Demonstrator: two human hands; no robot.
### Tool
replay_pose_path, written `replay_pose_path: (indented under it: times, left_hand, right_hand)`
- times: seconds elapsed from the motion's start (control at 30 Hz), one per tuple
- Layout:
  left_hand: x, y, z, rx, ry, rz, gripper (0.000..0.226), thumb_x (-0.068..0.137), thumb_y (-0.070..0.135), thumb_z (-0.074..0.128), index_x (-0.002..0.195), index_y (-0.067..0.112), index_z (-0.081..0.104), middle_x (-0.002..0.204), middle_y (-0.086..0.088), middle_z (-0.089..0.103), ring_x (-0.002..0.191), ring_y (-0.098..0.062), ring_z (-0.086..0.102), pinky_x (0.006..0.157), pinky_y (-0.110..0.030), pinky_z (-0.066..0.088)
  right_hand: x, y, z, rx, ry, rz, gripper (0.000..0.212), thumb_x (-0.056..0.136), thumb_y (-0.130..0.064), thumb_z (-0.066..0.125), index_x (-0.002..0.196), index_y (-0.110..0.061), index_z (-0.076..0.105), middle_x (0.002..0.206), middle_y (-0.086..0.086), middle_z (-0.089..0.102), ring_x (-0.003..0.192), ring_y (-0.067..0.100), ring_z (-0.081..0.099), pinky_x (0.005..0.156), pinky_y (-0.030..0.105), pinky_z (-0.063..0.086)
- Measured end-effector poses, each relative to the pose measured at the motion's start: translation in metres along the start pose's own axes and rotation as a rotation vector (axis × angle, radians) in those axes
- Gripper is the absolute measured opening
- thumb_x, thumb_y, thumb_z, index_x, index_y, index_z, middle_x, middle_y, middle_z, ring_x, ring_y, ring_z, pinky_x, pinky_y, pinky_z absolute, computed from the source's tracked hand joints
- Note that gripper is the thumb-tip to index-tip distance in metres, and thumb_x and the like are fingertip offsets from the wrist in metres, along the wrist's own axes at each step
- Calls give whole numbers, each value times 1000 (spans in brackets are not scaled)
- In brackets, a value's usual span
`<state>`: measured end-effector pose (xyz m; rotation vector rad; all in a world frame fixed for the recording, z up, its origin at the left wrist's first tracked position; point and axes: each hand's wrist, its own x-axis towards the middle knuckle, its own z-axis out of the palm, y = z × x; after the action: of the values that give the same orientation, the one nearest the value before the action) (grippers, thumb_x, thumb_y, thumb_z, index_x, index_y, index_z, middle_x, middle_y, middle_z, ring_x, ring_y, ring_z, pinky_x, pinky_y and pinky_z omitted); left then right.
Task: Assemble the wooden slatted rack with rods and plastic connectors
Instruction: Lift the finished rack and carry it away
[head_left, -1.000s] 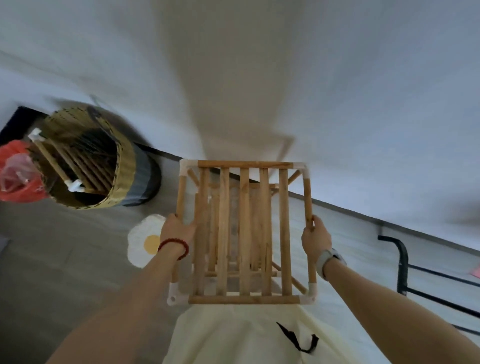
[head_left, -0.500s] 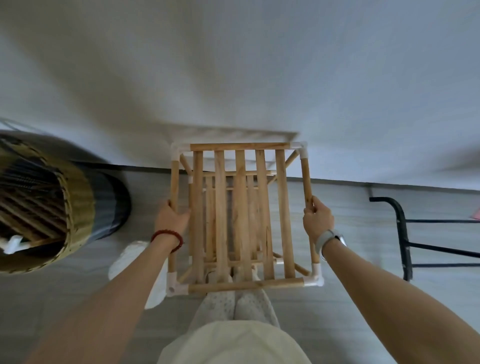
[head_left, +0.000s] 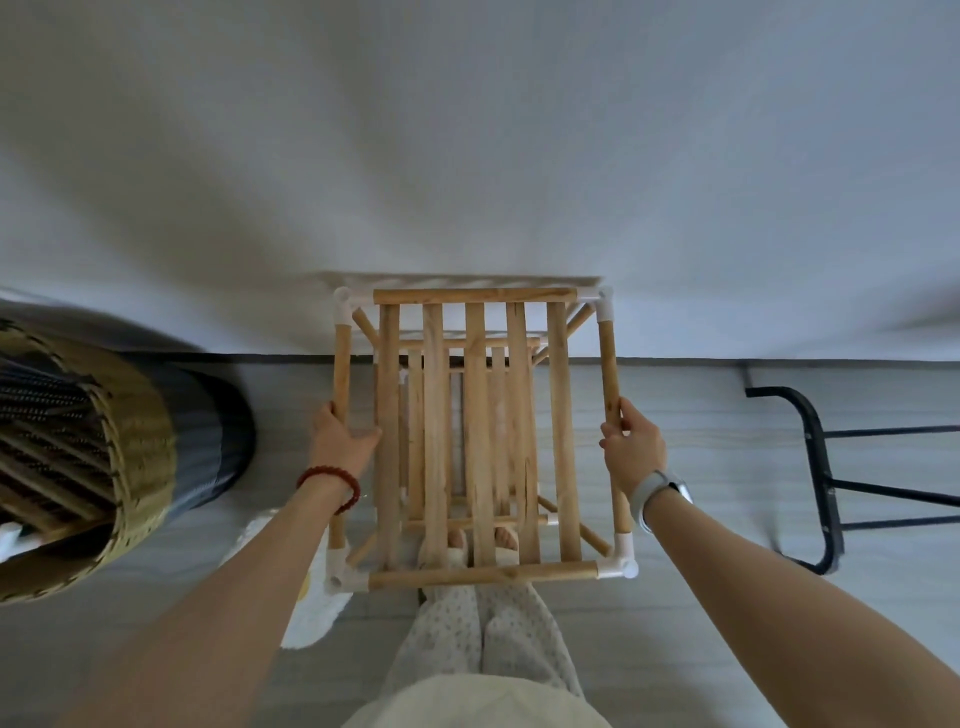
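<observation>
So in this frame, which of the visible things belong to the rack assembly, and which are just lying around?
Part of the job:
- wooden rack, gripped by its side rods
- left hand
- right hand
- white corner connectors

Just lying about:
- woven basket, with rods inside
- black metal frame
- white floor mat

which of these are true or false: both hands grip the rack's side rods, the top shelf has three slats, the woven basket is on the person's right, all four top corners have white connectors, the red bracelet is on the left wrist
Both hands grip the side rods: true. The left hand and right hand each hold a side rod of the rack.
The top shelf has three slats: false. It has five.
The woven basket is on the person's right: false. It stands on their left.
All four top corners have white connectors: true.
The red bracelet is on the left wrist: true.
</observation>
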<state>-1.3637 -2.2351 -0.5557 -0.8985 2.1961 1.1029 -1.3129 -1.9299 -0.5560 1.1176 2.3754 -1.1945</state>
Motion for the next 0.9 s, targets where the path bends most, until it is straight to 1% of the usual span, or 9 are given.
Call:
replay_pose_path:
  times: [0.23, 0.37, 0.43, 0.5, 0.57, 0.63, 0.7, 0.77, 0.9]
  left_hand:
    - [-11, -4, 7, 122, -47, 40, 103, 77, 17, 74, 149, 13, 0, 154, -15, 4, 139, -33, 18, 110, -47, 24]
    - [-18, -7, 11, 177, -29, 96, 104, 81, 15, 70, 148, 15, -10, 155, -14, -1, 140, -34, 18, 110, -46, 24]
    - [-19, -8, 9, 291, -5, 170, 101, 83, 21, 68, 148, 14, -10, 156, -12, -5, 142, -34, 12, 112, -47, 20]
    - [-22, -12, 8, 552, 52, 298, 94, 87, 33, 61, 148, 14, -8, 157, -11, -8, 143, -32, 2, 115, -47, 14]
    - [-26, -13, 10, 766, 89, 431, 85, 90, 42, 51, 149, 17, -6, 156, -11, -10, 143, -30, -5, 114, -49, 11]
    - [-29, -14, 16, 902, 50, 509, 77, 92, 48, 41, 149, 20, -4, 156, -11, -13, 143, -30, -9, 114, -50, 8]
    - [-32, -15, 23, 963, 6, 512, 73, 92, 51, 35, 149, 23, -1, 156, -11, -14, 143, -31, -10, 114, -53, 3]
    - [-33, -16, 28, 996, -19, 472, 72, 92, 54, 32, 149, 24, -1, 156, -9, -15, 143, -31, -12, 113, -54, -1]
    - [-32, -15, 30, 1009, -37, 443, 73, 92, 56, 28, 149, 24, -4, 156, -7, -16, 142, -29, -15, 113, -55, -4]
  right_hand:
    - [1, 5, -2, -41, -29, -23, 21, 94, -6, 47, 108, -17, 58, 75, -8, 55, 79, 26, 64, 64, 32, 52]
    - [0, 9, -5, -106, -65, -39, 24, 96, -10, 46, 118, -20, 53, 84, -3, 59, 73, 15, 59, 60, 26, 49]
    - [-2, 5, -3, -164, -59, -66, 38, 95, -7, 44, 131, -20, 42, 97, 1, 58, 70, 11, 55, 56, 22, 44]
    - [-8, -2, 1, -264, -59, -129, 55, 93, -2, 43, 142, -22, 27, 126, 6, 46, 75, 12, 56, 55, 23, 46]
    - [-15, -5, 6, -394, -50, -229, 67, 90, 2, 41, 148, -21, 16, 150, 1, 22, 112, 21, 52, 73, 32, 54]
    - [-20, -5, 11, -508, -67, -293, 71, 89, 2, 40, 150, -17, 8, 157, -4, 2, 141, 22, 19, 97, 38, 47]
    - [-21, -3, 14, -552, -128, -261, 74, 90, 0, 38, 150, -16, 0, 157, -4, -10, 145, 20, -2, 111, 40, 33]
    - [-20, -2, 14, -561, -173, -227, 74, 91, -2, 38, 150, -17, -5, 157, -3, -17, 145, 20, -10, 117, 38, 21]
    - [-20, -3, 12, -544, -181, -236, 75, 92, -4, 40, 150, -21, -3, 156, -4, -18, 145, 19, -10, 114, 35, 24]
